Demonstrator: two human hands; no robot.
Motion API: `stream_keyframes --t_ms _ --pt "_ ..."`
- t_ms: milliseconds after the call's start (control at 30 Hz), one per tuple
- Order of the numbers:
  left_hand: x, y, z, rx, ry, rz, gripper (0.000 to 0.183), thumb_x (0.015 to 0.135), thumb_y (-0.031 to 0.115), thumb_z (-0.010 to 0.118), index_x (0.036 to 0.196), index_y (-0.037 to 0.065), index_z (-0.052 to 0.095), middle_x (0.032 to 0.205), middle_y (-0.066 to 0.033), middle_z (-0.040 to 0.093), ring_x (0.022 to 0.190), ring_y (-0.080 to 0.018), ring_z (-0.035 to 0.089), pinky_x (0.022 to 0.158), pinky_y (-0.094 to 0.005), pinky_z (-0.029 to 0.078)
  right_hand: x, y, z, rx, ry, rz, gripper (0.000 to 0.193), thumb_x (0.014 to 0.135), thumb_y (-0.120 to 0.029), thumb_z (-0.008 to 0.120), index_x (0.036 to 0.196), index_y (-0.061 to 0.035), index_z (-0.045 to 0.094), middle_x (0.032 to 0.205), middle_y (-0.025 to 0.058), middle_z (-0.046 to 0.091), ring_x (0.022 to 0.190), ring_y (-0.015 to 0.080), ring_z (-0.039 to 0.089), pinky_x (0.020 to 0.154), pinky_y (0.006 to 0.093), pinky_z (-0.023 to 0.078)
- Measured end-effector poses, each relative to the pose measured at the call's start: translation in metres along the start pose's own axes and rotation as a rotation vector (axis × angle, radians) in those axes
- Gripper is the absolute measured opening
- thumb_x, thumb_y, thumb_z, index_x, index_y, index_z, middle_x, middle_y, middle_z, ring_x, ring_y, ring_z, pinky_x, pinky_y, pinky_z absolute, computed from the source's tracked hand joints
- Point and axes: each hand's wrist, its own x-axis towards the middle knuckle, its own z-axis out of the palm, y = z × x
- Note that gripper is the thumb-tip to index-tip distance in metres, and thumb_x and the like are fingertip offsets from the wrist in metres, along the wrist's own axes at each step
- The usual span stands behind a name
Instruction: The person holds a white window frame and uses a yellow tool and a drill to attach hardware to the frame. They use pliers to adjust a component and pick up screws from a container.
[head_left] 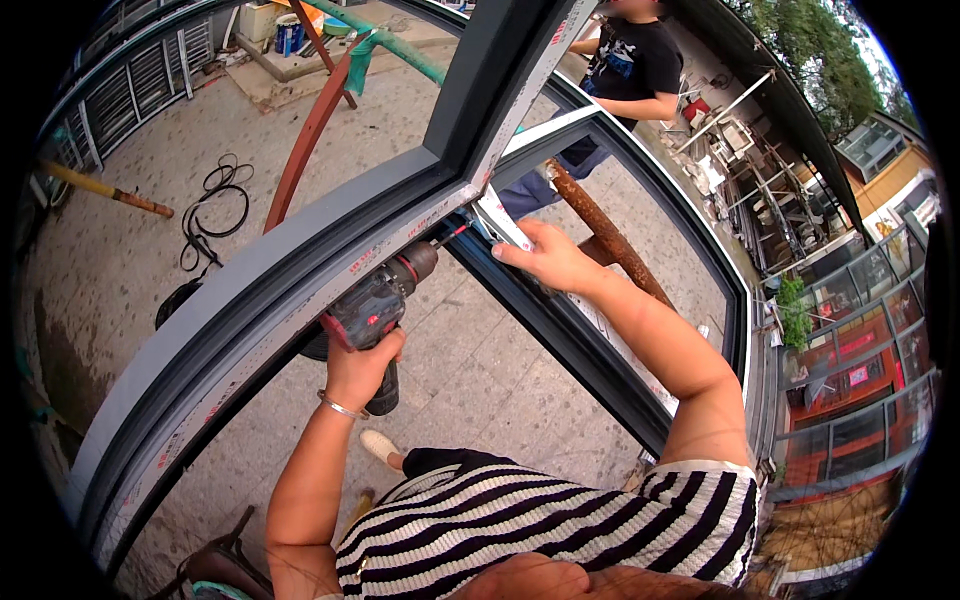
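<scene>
My left hand (368, 365) is wrapped round the grip of a black and red cordless drill (372, 305). The drill's bit points up and right at the inner corner of a dark grey window frame (300, 245). Close to the bit tip, my right hand (556, 258) pinches a white strip with red print (503, 222), which looks like protective film, at the corner where the frame bars meet. Its other fingers are partly hidden behind the strip. Whether the bit touches the frame cannot be made out.
Another person (632, 70) in a black T-shirt stands beyond the frame. A rusty pipe (610, 235) and a red-brown metal leg (310, 140) show through the openings. A black cable (215, 205) lies coiled on the paving at left. Stacked scrap (745, 165) stands at far right.
</scene>
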Motion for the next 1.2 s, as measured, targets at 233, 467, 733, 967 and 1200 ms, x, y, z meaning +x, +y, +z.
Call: stream_keyframes --t_ms 233,467,733,967,1200 --pt "0.003 0.008 -0.006 0.061 -0.044 -0.132 0.022 0.081 -0.002 0.065 0.103 0.000 0.063 0.085 -0.0048 0.064 0.061 -0.0116 0.058 0.058 -0.0275 0.049 0.002 -0.003 -0.001 0.047 -0.099 -0.026 0.061 0.078 -0.034 0.076 0.119 0.0049 0.054 0.102 0.0150 0.062 0.098 0.0235 0.058 0.089 0.0331 0.044" --pt "0.001 -0.005 -0.008 0.230 -0.041 -0.035 0.014 0.078 0.008 0.069 0.091 0.002 0.065 0.081 -0.0066 0.065 0.069 -0.0173 0.062 0.064 -0.0330 0.049 -0.002 -0.020 -0.006 -0.007 -0.113 -0.049 0.053 0.079 -0.028 0.074 0.114 0.0056 0.052 0.097 0.0198 0.062 0.093 0.0256 0.059 0.085 0.0360 0.046" --pt "0.005 -0.003 -0.007 0.348 -0.082 0.168 0.009 0.082 0.004 0.067 0.091 0.003 0.065 0.077 -0.0024 0.064 0.068 -0.0117 0.060 0.062 -0.0282 0.048 0.003 -0.021 -0.007 0.000 -0.114 -0.013 0.047 0.076 -0.027 0.072 0.101 0.0088 0.056 0.094 0.0235 0.056 0.092 0.0356 0.058 0.084 0.0408 0.046" --pt "0.005 -0.003 -0.008 0.300 -0.056 0.045 0.007 0.082 0.004 0.066 0.088 0.003 0.065 0.075 -0.0025 0.064 0.066 -0.0119 0.059 0.061 -0.0290 0.047 0.003 -0.018 -0.007 -0.058 -0.100 -0.105 0.048 0.077 -0.026 0.073 0.108 0.0057 0.052 0.090 0.0203 0.060 0.085 0.0273 0.059 0.080 0.0375 0.047" --pt "0.005 -0.009 -0.010 0.311 -0.069 0.021 0.006 0.082 0.004 0.066 0.088 0.003 0.065 0.073 -0.0016 0.062 0.065 -0.0111 0.058 0.060 -0.0284 0.047 0.002 -0.019 -0.007 -0.061 -0.114 -0.088 0.050 0.077 -0.024 0.073 0.110 0.0077 0.052 0.091 0.0211 0.059 0.086 0.0276 0.058 0.080 0.0373 0.046"
